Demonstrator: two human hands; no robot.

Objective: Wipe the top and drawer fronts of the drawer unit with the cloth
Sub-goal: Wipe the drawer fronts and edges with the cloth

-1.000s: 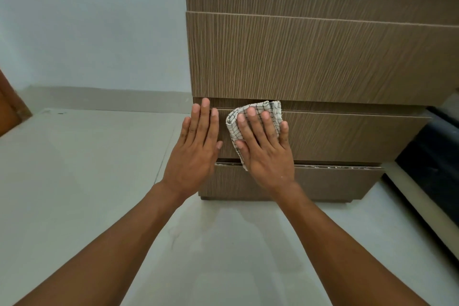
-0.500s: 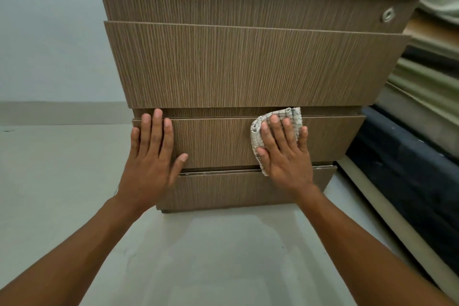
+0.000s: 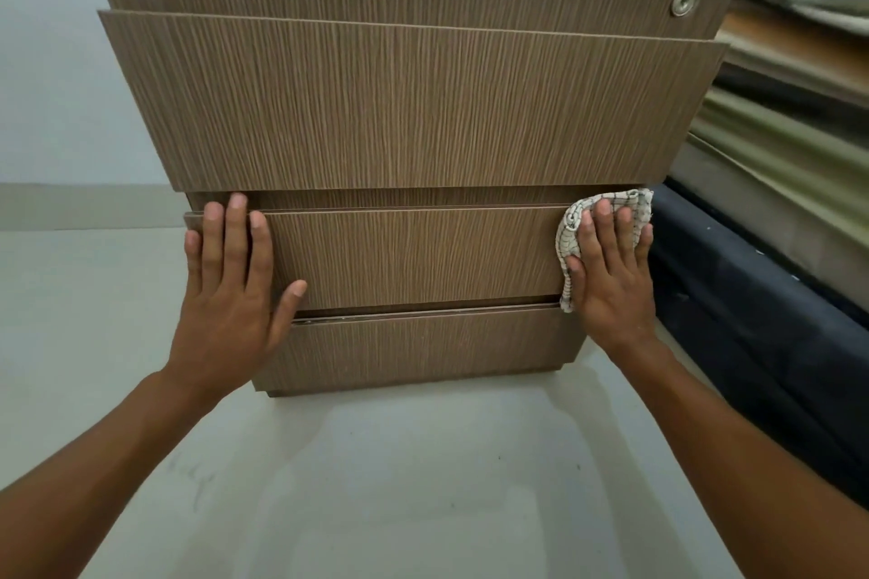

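Observation:
A wood-grain drawer unit [image 3: 414,108] fills the view, with several drawer fronts stacked down to the floor. My right hand [image 3: 611,268] lies flat on a white checked cloth [image 3: 571,226], pressing it against the right end of a lower, narrow drawer front [image 3: 414,259]. My left hand [image 3: 230,292] rests flat with fingers spread on the left end of that same front, holding nothing. The unit's top surface shows only as a thin edge at the upper border.
A pale tiled floor [image 3: 399,484] lies in front of the unit. Right of it are a dark mattress or bed base [image 3: 762,324] and stacked folded bedding [image 3: 799,118]. A round metal lock [image 3: 683,2] sits on the top drawer. A light wall stands at left.
My right hand has slid the cloth rightward along the drawer front, from its left part to its right end. My left hand stayed on the left end. The view shifted right.

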